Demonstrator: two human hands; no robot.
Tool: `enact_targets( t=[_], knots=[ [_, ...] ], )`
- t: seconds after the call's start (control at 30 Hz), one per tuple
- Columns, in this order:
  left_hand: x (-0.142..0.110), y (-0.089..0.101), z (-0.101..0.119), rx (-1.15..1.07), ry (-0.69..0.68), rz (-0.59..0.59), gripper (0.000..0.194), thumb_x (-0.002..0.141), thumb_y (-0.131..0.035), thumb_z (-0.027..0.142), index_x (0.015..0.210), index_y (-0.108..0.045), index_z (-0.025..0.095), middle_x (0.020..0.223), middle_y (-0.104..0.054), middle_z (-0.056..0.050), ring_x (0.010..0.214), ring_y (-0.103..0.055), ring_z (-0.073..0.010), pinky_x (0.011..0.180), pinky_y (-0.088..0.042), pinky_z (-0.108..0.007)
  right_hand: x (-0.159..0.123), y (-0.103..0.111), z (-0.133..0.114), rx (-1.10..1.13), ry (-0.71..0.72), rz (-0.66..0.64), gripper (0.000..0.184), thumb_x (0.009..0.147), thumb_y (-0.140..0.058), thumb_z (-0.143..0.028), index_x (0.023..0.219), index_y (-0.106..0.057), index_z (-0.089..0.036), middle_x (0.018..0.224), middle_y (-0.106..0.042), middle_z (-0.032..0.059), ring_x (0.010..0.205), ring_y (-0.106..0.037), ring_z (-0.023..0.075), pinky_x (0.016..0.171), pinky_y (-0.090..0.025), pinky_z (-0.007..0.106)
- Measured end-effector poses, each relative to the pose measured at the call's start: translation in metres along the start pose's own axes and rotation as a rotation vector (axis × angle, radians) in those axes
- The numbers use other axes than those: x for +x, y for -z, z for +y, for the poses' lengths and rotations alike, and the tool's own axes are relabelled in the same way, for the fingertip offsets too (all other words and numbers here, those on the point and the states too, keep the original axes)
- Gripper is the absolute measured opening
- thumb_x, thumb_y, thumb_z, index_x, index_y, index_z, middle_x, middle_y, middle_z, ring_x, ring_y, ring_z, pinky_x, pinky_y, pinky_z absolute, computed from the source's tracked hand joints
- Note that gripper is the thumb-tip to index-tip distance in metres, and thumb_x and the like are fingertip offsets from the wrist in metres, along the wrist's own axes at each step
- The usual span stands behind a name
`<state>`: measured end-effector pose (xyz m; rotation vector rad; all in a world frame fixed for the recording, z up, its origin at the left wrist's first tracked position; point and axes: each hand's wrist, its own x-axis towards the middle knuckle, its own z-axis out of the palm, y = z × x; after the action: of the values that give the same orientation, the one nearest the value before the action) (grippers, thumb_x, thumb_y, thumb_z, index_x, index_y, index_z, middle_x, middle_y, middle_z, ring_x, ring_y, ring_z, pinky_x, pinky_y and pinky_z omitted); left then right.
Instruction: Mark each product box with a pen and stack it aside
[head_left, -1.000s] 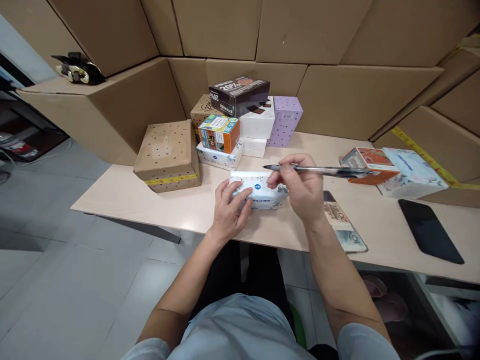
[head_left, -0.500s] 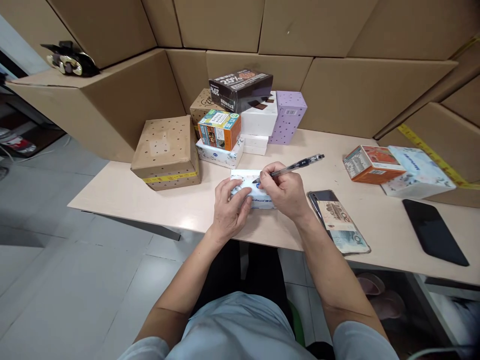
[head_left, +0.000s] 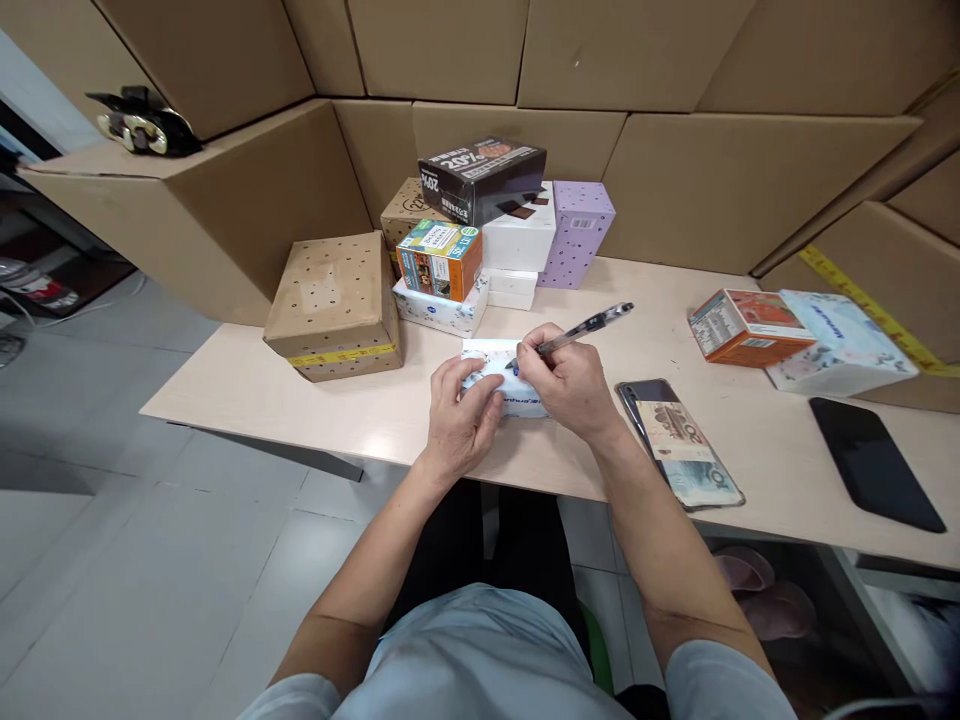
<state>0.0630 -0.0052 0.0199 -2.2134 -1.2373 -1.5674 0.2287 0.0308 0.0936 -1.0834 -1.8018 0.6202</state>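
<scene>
A pen (head_left: pixel 586 328) with a dark, clear barrel is pinched in my right hand (head_left: pixel 566 380), its tip down on a white tissue pack (head_left: pixel 517 403) with blue lettering and a floral print. My left hand (head_left: pixel 463 408) grips the pack's left end, fingers over its top and thumb along the near side. The pack lies on the table at the front edge, partly covered by both hands. Just right of my right wrist is a phone in a clear case (head_left: pixel 637 405), with banknotes (head_left: pixel 686 440) on its back.
Behind the pack stand a dotted brown carton (head_left: pixel 330 295), an orange tea box (head_left: pixel 442 260), a black box (head_left: pixel 480 180) and a purple box (head_left: pixel 577 235). To the right are an orange box (head_left: pixel 750 328), a larger floral pack (head_left: pixel 844 340) and a black phone (head_left: pixel 874 460). Large cardboard boxes (head_left: pixel 690 190) wall the back.
The pen has tilted slightly, its rear end moving left and a little up, while its tip stays on the pack. My left hand holds its place.
</scene>
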Motion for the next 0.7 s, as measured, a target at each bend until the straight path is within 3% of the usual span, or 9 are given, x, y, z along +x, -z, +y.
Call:
enact_targets(
  t=[0.13, 0.23, 0.3, 0.37, 0.43, 0.5, 0.6, 0.7],
  knots=[
    [0.001, 0.0, -0.001, -0.006, -0.014, 0.007, 0.02, 0.099, -0.06, 0.019, 0.118, -0.064, 0.022, 0.125, -0.058, -0.012, 0.123, -0.056, -0.0255, 0.11, -0.051, -0.048, 0.0, 0.007, 0.016, 0.222, -0.023, 0.292, 0.023, 0.1, -0.058, -0.044, 0.094, -0.06, -0.022, 0.072, -0.064, -0.0043, 0.05, -0.054, 0.0085, 0.052, -0.042, 0.023],
    [0.001, 0.0, -0.001, 0.004, -0.02, 0.014, 0.02, 0.099, -0.06, 0.018, 0.118, -0.063, 0.023, 0.124, -0.058, -0.012, 0.121, -0.057, -0.0251, 0.108, -0.053, -0.047, -0.003, 0.028, 0.039, 0.092, -0.046, 0.417, 0.021, 0.1, -0.057, -0.043, 0.105, -0.063, -0.023, 0.088, -0.07, -0.0002, 0.06, -0.061, 0.011, 0.058, -0.049, 0.025],
    [0.001, 0.0, -0.001, 0.008, -0.019, 0.022, 0.021, 0.099, -0.06, 0.018, 0.119, -0.062, 0.024, 0.124, -0.059, -0.011, 0.121, -0.058, -0.0251, 0.107, -0.054, -0.047, -0.008, 0.046, 0.053, -0.192, -0.053, 0.312, 0.022, 0.1, -0.055, -0.034, 0.112, -0.068, -0.022, 0.104, -0.073, 0.0066, 0.082, -0.069, 0.0182, 0.074, -0.055, 0.032],
    [0.001, -0.001, 0.0, 0.006, -0.015, 0.029, 0.021, 0.098, -0.061, 0.018, 0.119, -0.061, 0.023, 0.125, -0.06, -0.011, 0.121, -0.058, -0.0254, 0.106, -0.054, -0.047, -0.015, 0.058, 0.062, -0.521, -0.092, 0.081, 0.032, 0.097, -0.052, -0.02, 0.124, -0.068, -0.017, 0.12, -0.073, 0.0144, 0.105, -0.068, 0.0274, 0.09, -0.054, 0.041],
    [0.0, -0.001, 0.0, -0.004, -0.009, 0.035, 0.022, 0.098, -0.062, 0.018, 0.119, -0.06, 0.023, 0.125, -0.061, -0.012, 0.121, -0.058, -0.0258, 0.107, -0.054, -0.048, -0.021, 0.061, 0.063, -0.781, -0.178, -0.156, 0.045, 0.093, -0.048, -0.009, 0.135, -0.065, -0.014, 0.127, -0.07, 0.0192, 0.114, -0.065, 0.0344, 0.094, -0.052, 0.046],
    [0.0, -0.001, 0.0, -0.013, -0.003, 0.041, 0.021, 0.097, -0.062, 0.018, 0.118, -0.059, 0.022, 0.125, -0.061, -0.012, 0.122, -0.058, -0.026, 0.106, -0.054, -0.048, -0.025, 0.056, 0.06, -0.934, -0.254, -0.315, 0.049, 0.091, -0.046, -0.005, 0.136, -0.064, -0.014, 0.128, -0.07, 0.0203, 0.115, -0.062, 0.0381, 0.09, -0.052, 0.048],
    [0.0, -0.001, 0.0, -0.02, -0.004, 0.046, 0.02, 0.098, -0.062, 0.019, 0.117, -0.058, 0.023, 0.125, -0.062, -0.012, 0.122, -0.058, -0.026, 0.106, -0.054, -0.048, -0.025, 0.043, 0.056, -1.018, -0.302, -0.422, 0.045, 0.092, -0.046, -0.007, 0.131, -0.067, -0.015, 0.13, -0.07, 0.0201, 0.116, -0.06, 0.0403, 0.089, -0.051, 0.049],
    [0.0, -0.001, -0.001, -0.019, -0.015, 0.042, 0.021, 0.098, -0.062, 0.019, 0.119, -0.058, 0.023, 0.126, -0.062, -0.012, 0.123, -0.059, -0.026, 0.107, -0.054, -0.048, -0.026, 0.039, 0.056, -0.983, -0.3, -0.419, 0.051, 0.095, -0.044, -0.01, 0.141, -0.062, -0.017, 0.135, -0.068, 0.0183, 0.118, -0.059, 0.0391, 0.093, -0.05, 0.05]
  ],
)
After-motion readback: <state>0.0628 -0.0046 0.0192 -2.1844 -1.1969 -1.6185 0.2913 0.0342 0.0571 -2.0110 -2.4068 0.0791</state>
